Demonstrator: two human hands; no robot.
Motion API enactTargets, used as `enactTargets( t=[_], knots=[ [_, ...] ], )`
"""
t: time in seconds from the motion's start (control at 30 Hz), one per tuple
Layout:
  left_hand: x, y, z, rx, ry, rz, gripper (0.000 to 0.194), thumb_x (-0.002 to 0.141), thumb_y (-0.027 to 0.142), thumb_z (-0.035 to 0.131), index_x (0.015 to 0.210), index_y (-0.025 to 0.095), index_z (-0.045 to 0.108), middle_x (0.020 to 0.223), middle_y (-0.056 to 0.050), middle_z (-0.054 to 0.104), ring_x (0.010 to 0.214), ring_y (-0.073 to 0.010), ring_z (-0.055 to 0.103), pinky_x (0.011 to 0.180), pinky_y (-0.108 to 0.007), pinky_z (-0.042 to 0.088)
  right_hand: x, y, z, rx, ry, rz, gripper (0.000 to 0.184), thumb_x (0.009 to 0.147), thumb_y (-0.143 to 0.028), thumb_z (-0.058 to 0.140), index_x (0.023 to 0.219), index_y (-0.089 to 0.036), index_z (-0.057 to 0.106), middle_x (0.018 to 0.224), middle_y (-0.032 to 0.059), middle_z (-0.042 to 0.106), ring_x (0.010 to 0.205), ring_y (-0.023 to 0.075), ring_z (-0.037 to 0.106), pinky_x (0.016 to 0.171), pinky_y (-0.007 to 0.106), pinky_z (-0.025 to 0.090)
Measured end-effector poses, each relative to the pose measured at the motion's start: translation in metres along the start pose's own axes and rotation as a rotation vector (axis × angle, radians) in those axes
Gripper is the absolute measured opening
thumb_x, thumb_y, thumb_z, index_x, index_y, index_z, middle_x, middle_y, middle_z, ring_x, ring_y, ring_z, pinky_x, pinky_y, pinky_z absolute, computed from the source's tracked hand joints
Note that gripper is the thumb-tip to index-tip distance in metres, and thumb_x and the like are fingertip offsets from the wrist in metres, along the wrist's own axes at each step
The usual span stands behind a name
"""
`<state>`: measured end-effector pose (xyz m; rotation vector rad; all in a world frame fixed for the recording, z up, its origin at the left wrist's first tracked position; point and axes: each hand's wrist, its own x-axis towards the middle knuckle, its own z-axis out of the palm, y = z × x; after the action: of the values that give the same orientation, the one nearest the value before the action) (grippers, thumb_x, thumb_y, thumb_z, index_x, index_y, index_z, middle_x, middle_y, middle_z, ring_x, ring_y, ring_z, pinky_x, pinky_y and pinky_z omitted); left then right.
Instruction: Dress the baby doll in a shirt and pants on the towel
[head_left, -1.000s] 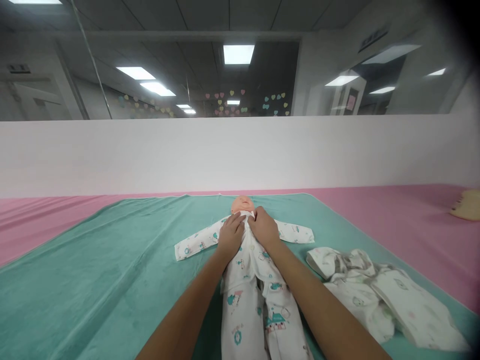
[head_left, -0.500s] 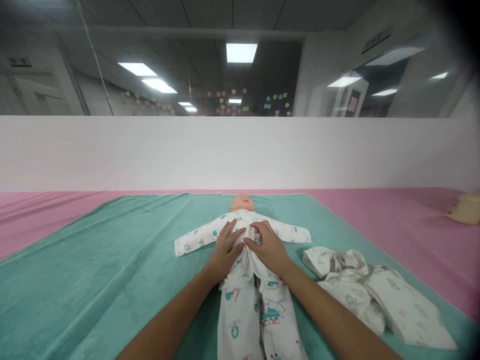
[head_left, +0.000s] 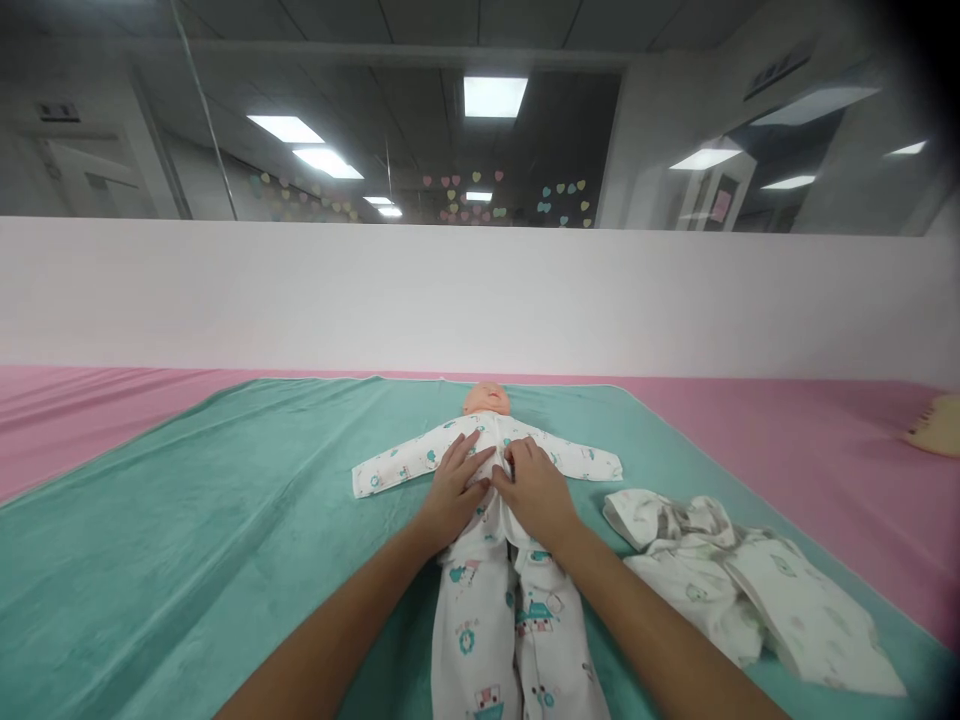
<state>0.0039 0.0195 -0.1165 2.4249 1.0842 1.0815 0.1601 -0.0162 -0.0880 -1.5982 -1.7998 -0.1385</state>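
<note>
White sleepsuit (head_left: 487, 610) on a baby doll (head_left: 486, 402), bunched at the chest between two bare hands.

Left hand (head_left: 452, 490) and right hand (head_left: 536, 493) narrowed onto the cloth, fingers curled over its front fold, fingertips almost meeting at the midline; a little closer together than half a second earlier, with the fold drawn tighter. Just above the fingers, the doll's head; out to either side, its sleeved arms; below the hands, its legs, running between the forearms. Under everything, a teal towel (head_left: 187, 500). Beside the right hand, crumpled white baby clothes (head_left: 720, 580). Farther right, past the towel's edge, a pink mat (head_left: 787, 420) and a beige object (head_left: 937, 425).
</note>
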Motion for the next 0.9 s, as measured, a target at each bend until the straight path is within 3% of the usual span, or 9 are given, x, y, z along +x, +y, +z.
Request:
enactTargets(
  t=[0.13, 0.43, 0.9],
  knots=[
    [-0.002, 0.000, -0.004, 0.009, -0.029, 0.002, 0.045, 0.088, 0.023, 0.043, 0.132, 0.027, 0.046, 0.150, -0.001, 0.025, 0.140, -0.0231, 0.014, 0.113, -0.045, 0.017, -0.002, 0.005, 0.001, 0.074, -0.001, -0.013, 0.005, 0.082, -0.022, 0.043, 0.079, -0.022, 0.048, 0.080, 0.0009, 0.053, 0.076, 0.0166, 0.049, 0.069, 0.028, 0.037],
    [-0.003, 0.002, -0.010, 0.013, -0.045, -0.010, 0.044, 0.090, 0.027, 0.041, 0.133, 0.029, 0.045, 0.150, 0.001, 0.025, 0.139, -0.0224, 0.016, 0.113, -0.043, 0.019, -0.004, 0.010, 0.002, 0.259, 0.028, 0.027, 0.022, 0.084, -0.024, 0.042, 0.102, -0.022, 0.056, 0.086, 0.0014, 0.058, 0.080, 0.0171, 0.054, 0.073, 0.030, 0.041],
    [-0.003, 0.004, -0.010, -0.003, -0.054, -0.036, 0.042, 0.090, 0.027, 0.042, 0.132, 0.029, 0.047, 0.150, 0.002, 0.026, 0.139, -0.0214, 0.016, 0.113, -0.042, 0.019, -0.003, 0.016, 0.001, 0.433, 0.018, 0.006, 0.030, 0.081, -0.019, 0.045, 0.102, -0.023, 0.066, 0.083, 0.0012, 0.057, 0.073, 0.0148, 0.054, 0.071, 0.027, 0.043]
  ],
)
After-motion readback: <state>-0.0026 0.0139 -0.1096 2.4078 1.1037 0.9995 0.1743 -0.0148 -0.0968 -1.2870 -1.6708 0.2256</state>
